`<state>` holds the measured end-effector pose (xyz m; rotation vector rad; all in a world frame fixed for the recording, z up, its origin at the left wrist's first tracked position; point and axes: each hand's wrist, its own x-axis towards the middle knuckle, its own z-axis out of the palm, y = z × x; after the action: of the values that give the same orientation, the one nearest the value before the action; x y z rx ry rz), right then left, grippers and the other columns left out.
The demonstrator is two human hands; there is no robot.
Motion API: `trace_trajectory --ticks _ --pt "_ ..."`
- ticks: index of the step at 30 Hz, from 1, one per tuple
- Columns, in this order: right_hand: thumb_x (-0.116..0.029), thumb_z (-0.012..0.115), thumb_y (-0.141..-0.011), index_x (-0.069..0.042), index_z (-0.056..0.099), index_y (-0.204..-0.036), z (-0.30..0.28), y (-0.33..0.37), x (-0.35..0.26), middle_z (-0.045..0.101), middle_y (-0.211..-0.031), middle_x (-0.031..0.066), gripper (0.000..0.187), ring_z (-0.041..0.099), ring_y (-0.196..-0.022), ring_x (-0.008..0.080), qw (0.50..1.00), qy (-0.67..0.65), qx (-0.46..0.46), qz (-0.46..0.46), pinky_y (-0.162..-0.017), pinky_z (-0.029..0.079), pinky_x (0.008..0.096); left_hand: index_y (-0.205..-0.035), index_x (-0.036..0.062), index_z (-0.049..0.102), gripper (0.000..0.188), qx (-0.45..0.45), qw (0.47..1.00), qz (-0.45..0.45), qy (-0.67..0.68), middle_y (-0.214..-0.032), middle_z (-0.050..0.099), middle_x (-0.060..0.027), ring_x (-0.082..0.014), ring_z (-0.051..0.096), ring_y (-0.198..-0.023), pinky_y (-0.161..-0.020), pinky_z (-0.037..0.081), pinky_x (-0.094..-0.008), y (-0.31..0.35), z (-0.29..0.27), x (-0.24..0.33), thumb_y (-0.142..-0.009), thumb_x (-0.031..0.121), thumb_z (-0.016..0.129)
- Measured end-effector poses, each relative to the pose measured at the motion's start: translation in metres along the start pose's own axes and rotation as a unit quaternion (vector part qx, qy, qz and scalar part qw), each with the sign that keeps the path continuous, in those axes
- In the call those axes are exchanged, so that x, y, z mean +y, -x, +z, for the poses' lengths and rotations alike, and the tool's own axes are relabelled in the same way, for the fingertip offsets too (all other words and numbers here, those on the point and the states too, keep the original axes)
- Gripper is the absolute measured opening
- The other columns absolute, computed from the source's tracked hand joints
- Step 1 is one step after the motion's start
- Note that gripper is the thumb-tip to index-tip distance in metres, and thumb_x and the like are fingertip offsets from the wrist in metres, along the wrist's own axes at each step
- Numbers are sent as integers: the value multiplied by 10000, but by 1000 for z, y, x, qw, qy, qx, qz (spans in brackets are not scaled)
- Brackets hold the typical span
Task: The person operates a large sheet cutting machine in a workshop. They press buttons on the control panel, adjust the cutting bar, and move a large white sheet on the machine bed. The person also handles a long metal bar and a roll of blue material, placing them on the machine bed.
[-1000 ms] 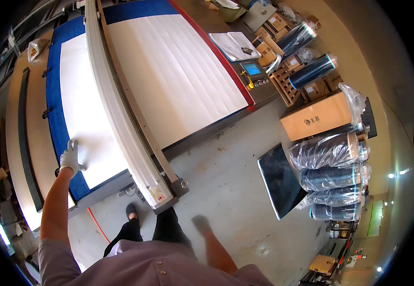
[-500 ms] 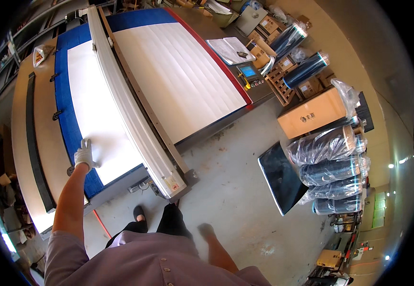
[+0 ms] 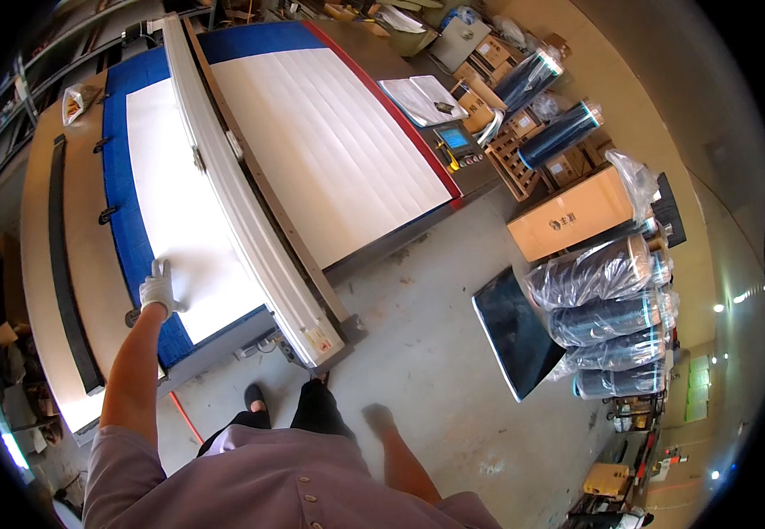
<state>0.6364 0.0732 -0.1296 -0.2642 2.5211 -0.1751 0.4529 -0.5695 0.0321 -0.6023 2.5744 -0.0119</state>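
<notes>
A large flatbed machine fills the left, with a white sheet (image 3: pixel 190 242) lying on its blue bed (image 3: pixel 129 189). A long pale beam (image 3: pixel 224 203) crosses over the sheet, carrying a small carriage (image 3: pixel 197 159). My left hand (image 3: pixel 158 289), in a whitish glove, rests at the sheet's near left part by the blue border. Its fingers are stretched out and it grips nothing. My right hand (image 3: pixel 379 418), in a greyish glove, hangs low beside my leg over the floor, away from the machine. Its fingers blend into the floor and cannot be made out.
Right of the beam lies more white sheet (image 3: pixel 330 150), edged by a red strip (image 3: pixel 382 106). A control panel (image 3: pixel 455 141) and an open notebook (image 3: pixel 419 97) sit beyond it. A dark panel (image 3: pixel 516 335), wrapped rolls (image 3: pixel 607 317) and a cardboard box (image 3: pixel 572 212) stand on the right.
The small carriage has travelled along the beam toward me. My left hand stays at nearly the same spot on the sheet, and my right hand still hangs down.
</notes>
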Motion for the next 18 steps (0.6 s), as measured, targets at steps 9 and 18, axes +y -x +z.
trace_trajectory --ticks 9,18 --pt "-135 484 -938 -67 676 -964 -15 9 -14 697 -917 75 205 650 -825 190 996 53 -21 -73 -744 523 335 -1509 67 212 1309 52 999 -7 1 -1522 248 -176 -346 611 -1086 -865 525 -411 15 -2 -17 -479 440 929" --pt "-136 623 -886 -6 660 -952 79 -27 53 667 -806 72 150 585 -642 146 949 -311 51 9 -608 492 280 -1558 103 94 1356 -32 999 -17 -7 -1611 105 -193 -342 522 -1248 -925 493 -429 9 -13 -5 -548 510 902"
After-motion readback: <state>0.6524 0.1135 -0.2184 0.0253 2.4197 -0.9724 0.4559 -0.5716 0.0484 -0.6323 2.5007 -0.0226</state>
